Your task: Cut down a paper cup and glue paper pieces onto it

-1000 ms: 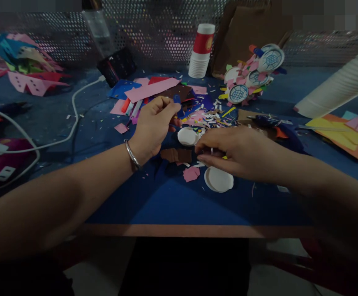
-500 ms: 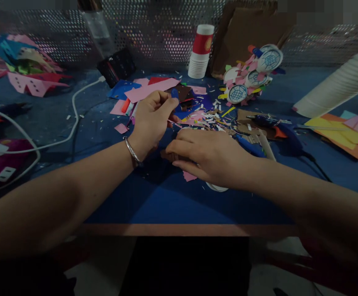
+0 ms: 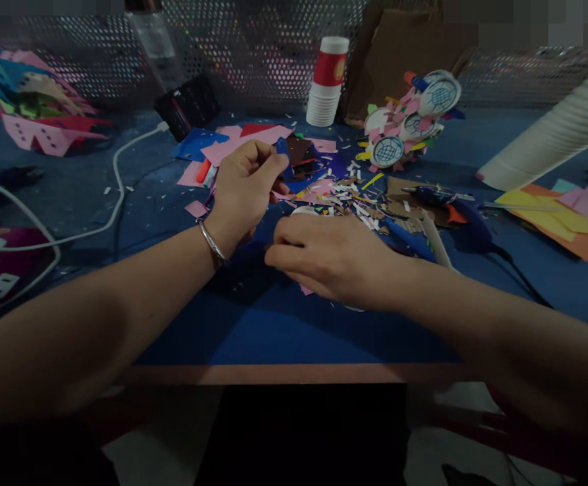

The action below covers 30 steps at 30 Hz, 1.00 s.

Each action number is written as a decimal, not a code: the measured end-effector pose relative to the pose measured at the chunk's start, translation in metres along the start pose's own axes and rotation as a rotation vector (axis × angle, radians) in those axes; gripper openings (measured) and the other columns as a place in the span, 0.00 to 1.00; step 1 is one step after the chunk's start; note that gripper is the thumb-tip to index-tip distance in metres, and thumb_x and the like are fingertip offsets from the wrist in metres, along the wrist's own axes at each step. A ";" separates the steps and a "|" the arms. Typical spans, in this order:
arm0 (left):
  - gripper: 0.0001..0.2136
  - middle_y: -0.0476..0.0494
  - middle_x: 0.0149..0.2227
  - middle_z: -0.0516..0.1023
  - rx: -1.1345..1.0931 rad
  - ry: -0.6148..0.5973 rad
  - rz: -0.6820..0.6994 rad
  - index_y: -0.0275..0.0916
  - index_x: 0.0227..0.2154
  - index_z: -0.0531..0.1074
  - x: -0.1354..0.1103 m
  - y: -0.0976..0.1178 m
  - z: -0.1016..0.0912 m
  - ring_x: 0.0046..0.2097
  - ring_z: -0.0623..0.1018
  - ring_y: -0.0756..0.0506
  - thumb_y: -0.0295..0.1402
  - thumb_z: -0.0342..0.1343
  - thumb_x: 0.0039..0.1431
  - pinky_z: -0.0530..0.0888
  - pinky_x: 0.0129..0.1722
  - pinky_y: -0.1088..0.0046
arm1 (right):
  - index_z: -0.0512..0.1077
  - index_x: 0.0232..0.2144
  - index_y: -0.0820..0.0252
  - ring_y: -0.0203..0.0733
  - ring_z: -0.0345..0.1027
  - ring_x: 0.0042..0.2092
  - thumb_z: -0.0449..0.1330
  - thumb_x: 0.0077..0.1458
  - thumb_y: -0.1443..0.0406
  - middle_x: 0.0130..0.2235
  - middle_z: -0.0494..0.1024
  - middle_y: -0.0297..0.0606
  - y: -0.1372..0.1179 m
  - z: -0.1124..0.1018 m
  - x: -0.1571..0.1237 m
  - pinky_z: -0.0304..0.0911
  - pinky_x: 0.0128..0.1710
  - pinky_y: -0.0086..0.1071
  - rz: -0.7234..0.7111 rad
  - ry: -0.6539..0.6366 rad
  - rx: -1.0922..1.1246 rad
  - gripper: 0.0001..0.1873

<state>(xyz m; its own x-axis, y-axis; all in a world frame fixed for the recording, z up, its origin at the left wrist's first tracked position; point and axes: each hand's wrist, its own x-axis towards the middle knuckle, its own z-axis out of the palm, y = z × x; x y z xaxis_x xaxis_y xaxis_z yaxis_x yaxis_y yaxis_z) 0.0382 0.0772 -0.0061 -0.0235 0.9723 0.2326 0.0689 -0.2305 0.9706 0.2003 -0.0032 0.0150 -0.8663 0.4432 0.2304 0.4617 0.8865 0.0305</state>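
Observation:
My left hand (image 3: 250, 179) is closed, with a small dark blue strip (image 3: 284, 158), perhaps paper, pinched between thumb and forefinger. To the right and nearer the table's edge is my right hand (image 3: 324, 253), its fingers curled together just above the blue tabletop (image 3: 283, 341). What those fingers hold, if anything, is hidden. A round white piece (image 3: 308, 210) shows partly behind the right hand. Past both hands lie a heap of paper scraps (image 3: 349, 196) and pink paper sheets (image 3: 253, 143).
White paper cups with a red band (image 3: 331, 67) stand at the back, near a decorated cup model (image 3: 405, 128). A glue gun (image 3: 468, 219) and coloured paper (image 3: 551, 216) lie right, below a long cup stack (image 3: 551, 128). A white cable (image 3: 119, 169) crosses the left side.
My right hand's fingers have curled in more tightly and the hand has shifted slightly left. The left hand keeps its pinch on the blue strip. The whole view has shifted a little.

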 end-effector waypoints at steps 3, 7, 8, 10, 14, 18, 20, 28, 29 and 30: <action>0.12 0.54 0.27 0.73 -0.036 0.041 0.008 0.43 0.29 0.68 0.001 0.001 0.000 0.27 0.74 0.54 0.28 0.61 0.69 0.67 0.27 0.70 | 0.82 0.46 0.56 0.48 0.75 0.46 0.51 0.76 0.65 0.43 0.83 0.42 0.008 -0.015 -0.016 0.65 0.43 0.39 0.121 0.074 0.069 0.18; 0.13 0.55 0.26 0.72 -0.086 0.059 -0.012 0.42 0.28 0.69 0.000 0.002 -0.001 0.25 0.73 0.54 0.24 0.60 0.69 0.67 0.25 0.70 | 0.82 0.43 0.56 0.46 0.78 0.40 0.58 0.71 0.64 0.41 0.86 0.41 0.018 -0.038 -0.039 0.69 0.43 0.40 0.333 0.242 0.249 0.11; 0.13 0.55 0.26 0.72 -0.088 0.053 -0.007 0.43 0.28 0.69 0.000 0.002 -0.001 0.26 0.73 0.54 0.24 0.60 0.69 0.67 0.25 0.70 | 0.82 0.42 0.55 0.46 0.78 0.39 0.60 0.69 0.63 0.40 0.86 0.40 0.020 -0.042 -0.045 0.70 0.42 0.40 0.417 0.222 0.269 0.10; 0.13 0.55 0.25 0.72 -0.088 0.041 0.003 0.44 0.27 0.69 0.000 0.001 -0.002 0.26 0.73 0.54 0.24 0.61 0.68 0.68 0.26 0.70 | 0.81 0.41 0.53 0.47 0.77 0.38 0.61 0.67 0.63 0.40 0.86 0.40 0.026 -0.049 -0.055 0.70 0.40 0.41 0.550 0.179 0.293 0.08; 0.12 0.54 0.25 0.72 -0.107 0.033 0.014 0.47 0.26 0.70 -0.001 0.000 -0.003 0.26 0.73 0.51 0.27 0.64 0.62 0.68 0.25 0.68 | 0.81 0.41 0.55 0.44 0.75 0.36 0.60 0.66 0.62 0.39 0.85 0.40 0.043 -0.052 -0.073 0.67 0.39 0.40 0.619 0.077 0.345 0.10; 0.12 0.54 0.24 0.71 -0.102 0.023 0.000 0.46 0.25 0.70 -0.003 0.002 -0.003 0.25 0.73 0.52 0.27 0.64 0.61 0.67 0.24 0.69 | 0.83 0.41 0.54 0.45 0.77 0.36 0.61 0.66 0.57 0.38 0.86 0.38 0.059 -0.048 -0.088 0.66 0.37 0.39 0.565 -0.031 0.369 0.12; 0.12 0.54 0.26 0.73 -0.081 0.003 -0.010 0.45 0.26 0.70 -0.004 0.003 -0.004 0.26 0.73 0.53 0.28 0.65 0.63 0.68 0.25 0.69 | 0.84 0.41 0.53 0.45 0.78 0.37 0.62 0.65 0.58 0.39 0.86 0.37 0.062 -0.048 -0.092 0.67 0.37 0.38 0.548 -0.087 0.358 0.11; 0.10 0.55 0.24 0.73 -0.064 -0.054 0.033 0.47 0.29 0.71 -0.006 -0.001 -0.007 0.29 0.72 0.51 0.35 0.67 0.61 0.68 0.29 0.67 | 0.82 0.40 0.55 0.42 0.78 0.33 0.63 0.65 0.61 0.36 0.86 0.36 0.056 -0.049 -0.085 0.68 0.32 0.34 0.502 -0.354 0.496 0.07; 0.10 0.55 0.24 0.73 -0.065 -0.059 0.031 0.47 0.29 0.71 -0.006 0.000 -0.007 0.29 0.72 0.51 0.36 0.68 0.61 0.68 0.29 0.67 | 0.81 0.39 0.55 0.42 0.79 0.33 0.63 0.64 0.63 0.35 0.86 0.36 0.055 -0.048 -0.084 0.68 0.31 0.35 0.497 -0.367 0.491 0.06; 0.10 0.55 0.24 0.73 -0.067 -0.058 0.026 0.47 0.29 0.71 -0.007 0.000 -0.007 0.29 0.72 0.51 0.35 0.68 0.61 0.68 0.28 0.68 | 0.81 0.38 0.56 0.43 0.79 0.33 0.63 0.63 0.64 0.34 0.86 0.36 0.054 -0.047 -0.083 0.67 0.32 0.35 0.498 -0.371 0.476 0.06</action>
<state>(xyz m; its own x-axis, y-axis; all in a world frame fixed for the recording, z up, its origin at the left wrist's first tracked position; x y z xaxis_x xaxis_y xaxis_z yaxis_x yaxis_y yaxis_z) 0.0316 0.0703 -0.0068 0.0350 0.9662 0.2555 0.0020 -0.2557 0.9667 0.3060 0.0021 0.0431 -0.6244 0.7448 -0.2354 0.7539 0.4958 -0.4311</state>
